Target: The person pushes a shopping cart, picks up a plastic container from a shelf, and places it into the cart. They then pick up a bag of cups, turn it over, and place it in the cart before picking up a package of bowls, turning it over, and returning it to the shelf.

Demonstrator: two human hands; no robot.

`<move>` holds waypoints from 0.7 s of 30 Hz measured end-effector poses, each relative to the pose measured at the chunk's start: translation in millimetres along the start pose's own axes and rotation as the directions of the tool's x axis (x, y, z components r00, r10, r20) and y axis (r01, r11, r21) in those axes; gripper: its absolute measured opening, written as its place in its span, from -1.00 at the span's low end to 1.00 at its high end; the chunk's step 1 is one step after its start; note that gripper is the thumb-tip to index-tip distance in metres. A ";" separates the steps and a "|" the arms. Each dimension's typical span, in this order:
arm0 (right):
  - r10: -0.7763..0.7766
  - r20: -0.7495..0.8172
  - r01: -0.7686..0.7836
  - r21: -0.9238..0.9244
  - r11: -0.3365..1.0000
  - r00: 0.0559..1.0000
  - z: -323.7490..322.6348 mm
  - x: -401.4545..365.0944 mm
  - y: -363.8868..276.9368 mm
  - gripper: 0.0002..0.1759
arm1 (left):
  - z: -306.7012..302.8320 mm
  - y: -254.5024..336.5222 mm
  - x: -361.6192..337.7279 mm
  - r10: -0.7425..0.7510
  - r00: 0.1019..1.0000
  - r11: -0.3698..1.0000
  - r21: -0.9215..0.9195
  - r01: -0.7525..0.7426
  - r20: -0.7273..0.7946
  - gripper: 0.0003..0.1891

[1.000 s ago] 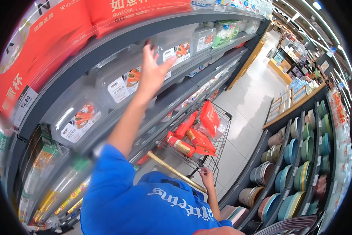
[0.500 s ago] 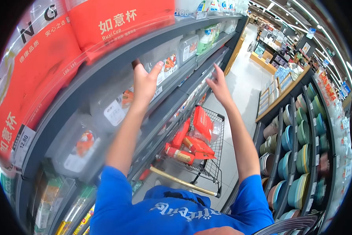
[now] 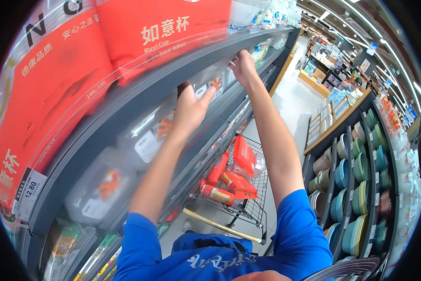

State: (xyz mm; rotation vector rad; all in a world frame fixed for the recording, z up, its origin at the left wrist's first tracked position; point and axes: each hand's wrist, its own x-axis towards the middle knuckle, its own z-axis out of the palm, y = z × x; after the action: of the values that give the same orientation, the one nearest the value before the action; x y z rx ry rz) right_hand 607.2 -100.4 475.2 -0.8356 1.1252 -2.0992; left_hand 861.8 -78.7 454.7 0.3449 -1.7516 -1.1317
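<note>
My left hand (image 3: 191, 110) reaches into the grey shelf (image 3: 142, 86) on the left, its fingertips in shadow under the upper shelf edge and its thumb against a clear plastic container pack (image 3: 214, 86) with a food picture. Whether it grips that pack is not clear. Farther along the same shelf, my right hand (image 3: 244, 68) is raised at the shelf edge with its fingers bent; what they hold, if anything, is hidden. More clear packs with white labels (image 3: 147, 145) stand on the shelf nearer to me.
Big red cup packs (image 3: 163, 33) fill the upper shelf. A shopping cart (image 3: 222, 226) with red packs (image 3: 243, 154) stands below my arms. Bowls (image 3: 360, 199) line the right shelves. An aisle floor (image 3: 292, 86) runs ahead.
My right hand has moved from above the cart up and left to the shelf, its fingers now bent. My left hand stays at the packs, slightly farther right in view.
</note>
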 end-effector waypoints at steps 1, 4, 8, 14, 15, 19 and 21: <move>-0.006 -0.059 0.008 0.029 1.000 0.998 0.5 -10.0 -5.6 -0.70 | 5.5 2.7 -2.8 0.013 1.000 0.998 0.058 -0.013 0.013 -0.11; -0.047 -0.153 0.070 0.146 0.987 0.987 -16.2 -37.4 -17.8 -0.69 | 28.2 13.2 -27.8 0.079 0.996 0.972 0.217 -0.087 0.045 0.02; -0.230 -0.247 0.299 0.295 0.907 0.941 -66.3 -96.5 -25.7 -0.70 | 57.5 34.5 -85.7 0.182 0.977 0.931 0.298 -0.209 0.114 0.15; -0.299 -0.513 0.415 0.125 0.901 0.804 -112.6 -315.2 -28.3 -0.44 | 97.6 36.8 -193.2 0.158 0.980 0.871 -0.484 -0.082 0.118 0.03; -0.317 -0.538 0.419 0.077 0.905 0.782 -121.7 -342.0 -27.3 -0.41 | 101.0 39.5 -207.4 0.096 0.988 0.842 -0.539 -0.017 0.120 0.01; -0.409 -0.512 0.384 -0.159 0.909 0.755 -138.8 -416.7 -34.7 -0.21 | 101.3 33.8 -228.8 -0.141 0.959 0.844 -0.476 0.245 0.245 -0.04; -0.400 -0.489 0.333 -0.222 0.916 0.775 -146.2 -443.8 -45.2 -0.09 | 108.3 38.1 -228.0 -0.206 0.936 0.803 -0.497 0.328 0.285 -0.06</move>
State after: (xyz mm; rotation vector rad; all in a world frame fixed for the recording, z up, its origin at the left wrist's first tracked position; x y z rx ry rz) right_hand 760.3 323.1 342.7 -0.5725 1.4780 -2.7221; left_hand 888.8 150.3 345.2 0.1224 -1.5057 -1.8751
